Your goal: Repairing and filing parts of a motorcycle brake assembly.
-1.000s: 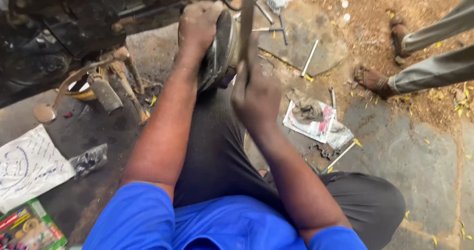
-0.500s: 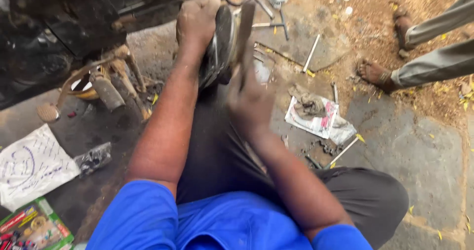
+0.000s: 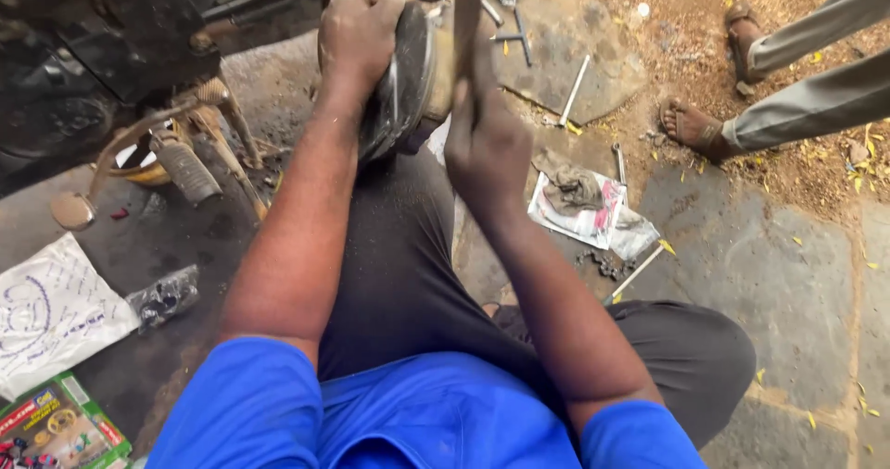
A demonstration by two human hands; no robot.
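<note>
The left hand (image 3: 360,26) closes its grip over the top of the round dark metal part (image 3: 400,78), pressing it against the knee. Just right of it, the right hand (image 3: 484,145) grips a flat bar (image 3: 466,15) upright. For a clean strike, the part should not roll.

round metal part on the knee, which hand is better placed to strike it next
Right, likely. The right hand grips an upright flat tool beside the round metal part, while the left hand clamps over it, steadying.
</note>
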